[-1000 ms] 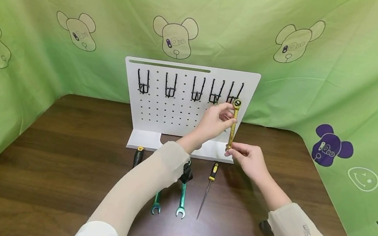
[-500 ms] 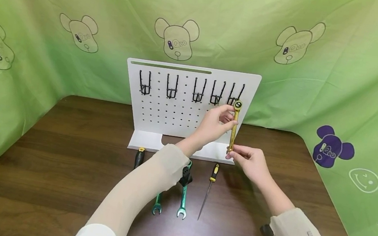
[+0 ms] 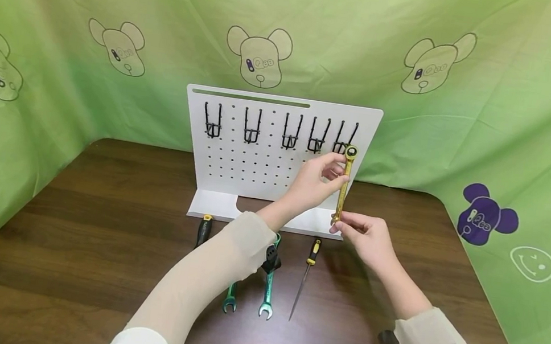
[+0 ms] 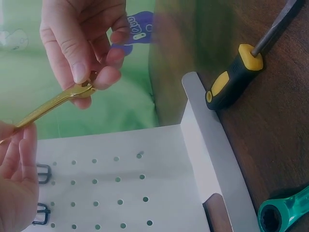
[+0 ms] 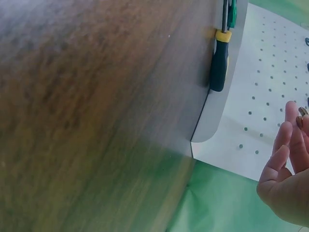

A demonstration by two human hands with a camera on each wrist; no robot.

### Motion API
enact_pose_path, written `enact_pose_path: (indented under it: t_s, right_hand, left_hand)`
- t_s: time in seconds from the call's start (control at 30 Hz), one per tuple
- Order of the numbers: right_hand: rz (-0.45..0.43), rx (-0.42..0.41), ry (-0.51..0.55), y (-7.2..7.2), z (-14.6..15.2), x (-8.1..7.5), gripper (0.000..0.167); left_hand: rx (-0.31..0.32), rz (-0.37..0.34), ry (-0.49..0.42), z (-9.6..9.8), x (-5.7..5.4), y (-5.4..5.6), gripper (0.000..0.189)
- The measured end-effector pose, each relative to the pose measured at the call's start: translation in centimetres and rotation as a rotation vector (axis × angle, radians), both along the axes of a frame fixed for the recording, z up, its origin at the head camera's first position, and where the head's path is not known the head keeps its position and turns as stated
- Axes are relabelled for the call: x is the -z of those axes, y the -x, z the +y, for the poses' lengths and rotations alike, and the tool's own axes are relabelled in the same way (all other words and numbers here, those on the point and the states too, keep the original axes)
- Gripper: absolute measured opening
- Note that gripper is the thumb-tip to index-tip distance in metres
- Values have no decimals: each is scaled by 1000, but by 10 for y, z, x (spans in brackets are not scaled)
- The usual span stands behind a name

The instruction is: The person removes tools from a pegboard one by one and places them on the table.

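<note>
A gold ratcheting combination wrench (image 3: pixel 343 189) stands nearly upright before the right end of the white pegboard (image 3: pixel 243 162), ring end up. My left hand (image 3: pixel 313 179) pinches its upper shaft between thumb and fingers. Lower down, my right hand (image 3: pixel 364 237) pinches the open end with thumb and fingertips, as the left wrist view also shows. The ring overlaps the rightmost black double-prong hook (image 3: pixel 339 145) in the head view. In the right wrist view only a bit of the wrench (image 5: pixel 303 112) shows at the right edge, by the right hand's fingers.
Several black hooks (image 3: pixel 251 133) line the pegboard's upper part. On the brown table (image 3: pixel 93 230) lie two green wrenches (image 3: pixel 268 294), partly behind the left arm. A thin-shafted tool with a black-yellow handle (image 3: pixel 314 252) lies to their right; another such handle (image 3: pixel 204 229) is at left.
The wrench's ring end has shifted slightly right, with both hands moving along a little. Both hands keep their hold on it. The camera view has drifted slightly.
</note>
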State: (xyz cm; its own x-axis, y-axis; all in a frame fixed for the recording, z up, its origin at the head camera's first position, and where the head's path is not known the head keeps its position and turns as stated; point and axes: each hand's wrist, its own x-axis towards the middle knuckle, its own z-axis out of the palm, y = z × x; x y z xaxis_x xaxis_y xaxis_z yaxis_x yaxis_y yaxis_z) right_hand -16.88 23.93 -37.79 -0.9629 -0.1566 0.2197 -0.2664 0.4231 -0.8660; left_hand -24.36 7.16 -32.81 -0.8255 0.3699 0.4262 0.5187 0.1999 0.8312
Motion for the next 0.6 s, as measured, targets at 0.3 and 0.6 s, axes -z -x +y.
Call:
enact_pose_path:
  t_s: [0.3, 0.6]
  right_hand:
    - [23, -9, 23, -5, 1, -2, 21]
    - [-5, -49, 76, -15, 4, -3, 25]
  left_hand:
    - [20, -1, -25, -1, -4, -6, 31]
    - [60, 14, -23, -1, -6, -15, 28]
